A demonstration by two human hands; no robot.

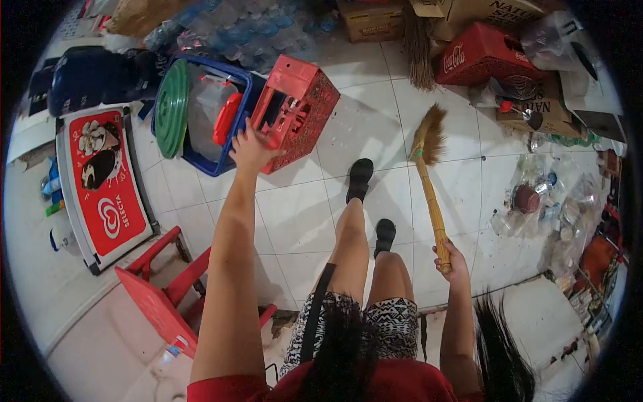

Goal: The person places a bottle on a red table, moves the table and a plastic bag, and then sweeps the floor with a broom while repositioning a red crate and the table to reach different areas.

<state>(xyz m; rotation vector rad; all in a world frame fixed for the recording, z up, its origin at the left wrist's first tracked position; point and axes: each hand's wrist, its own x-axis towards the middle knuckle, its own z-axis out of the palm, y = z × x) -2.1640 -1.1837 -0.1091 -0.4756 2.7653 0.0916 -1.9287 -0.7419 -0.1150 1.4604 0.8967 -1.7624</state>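
My right hand [453,262] is wrapped round the handle end of a soft broom [430,194]. The broom's straw head [432,134] points away from me and rests on or just over the tiled floor. At the near left edge of a red plastic crate [303,110], my left hand [254,149] grips the rim, its fingers partly bent over it. The crate stands against a blue bin [204,164], which holds a green round lid [173,108] and a clear container with a red handle [228,118].
Clear plastic bottles [248,37] are heaped at the back. A stick broom [419,57] stands near a red Coca-Cola crate [479,57]. Plastic waste [536,201] lies on the right. A red chair [161,295] and an ice-cream sign [104,181] are on the left.
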